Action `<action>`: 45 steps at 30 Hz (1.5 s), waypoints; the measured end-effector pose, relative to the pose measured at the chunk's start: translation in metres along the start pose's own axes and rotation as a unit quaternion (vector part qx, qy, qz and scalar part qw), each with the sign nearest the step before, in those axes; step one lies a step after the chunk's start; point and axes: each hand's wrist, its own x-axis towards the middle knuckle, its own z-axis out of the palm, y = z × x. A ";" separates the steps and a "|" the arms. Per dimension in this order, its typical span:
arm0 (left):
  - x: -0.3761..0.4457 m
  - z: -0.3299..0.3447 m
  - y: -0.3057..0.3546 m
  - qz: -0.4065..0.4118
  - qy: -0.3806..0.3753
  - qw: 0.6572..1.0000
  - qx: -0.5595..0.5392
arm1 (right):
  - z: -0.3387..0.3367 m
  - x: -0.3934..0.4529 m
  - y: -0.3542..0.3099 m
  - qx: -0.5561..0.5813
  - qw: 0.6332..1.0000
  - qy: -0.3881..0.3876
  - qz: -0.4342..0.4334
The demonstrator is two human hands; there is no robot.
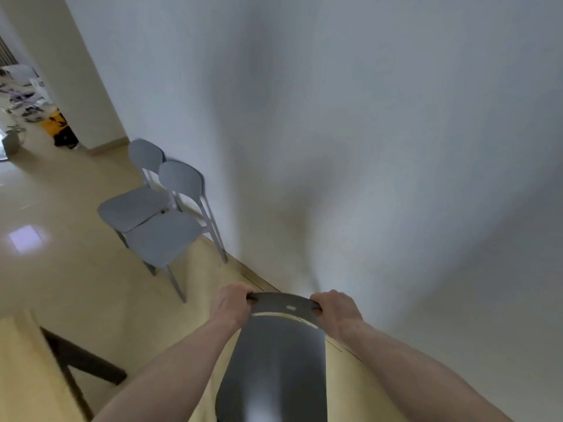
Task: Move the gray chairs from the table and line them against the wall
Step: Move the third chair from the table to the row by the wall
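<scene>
I hold a gray chair in front of me by the top of its backrest, its seat below my arms and its legs out of view. My left hand grips the left end of the backrest and my right hand grips the right end. Two more gray chairs stand side by side with their backs to the white wall: the nearer one and the farther one. The held chair is close to the wall, to the right of that pair.
A dark wooden table leg and frame show at lower left. The glossy beige floor stretches left. A cream pillar stands beyond the chairs, with clutter and a yellow object behind it.
</scene>
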 end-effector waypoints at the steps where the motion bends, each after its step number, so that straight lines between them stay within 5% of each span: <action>1: 0.009 -0.002 -0.005 -0.001 -0.005 1.000 0.002 | -0.001 0.008 -0.004 0.002 1.000 -0.001 0.002; 16: 0.195 -0.052 -0.119 0.049 -0.078 0.994 0.056 | 0.036 0.177 -0.109 0.051 0.994 -0.030 0.095; 30: 0.291 -0.075 -0.137 0.071 -0.062 0.990 0.104 | 0.036 0.273 -0.125 0.104 0.987 -0.036 0.115; 45: 0.419 -0.092 -0.194 0.119 -0.138 0.974 0.134 | 0.052 0.383 -0.171 0.124 0.974 -0.021 0.188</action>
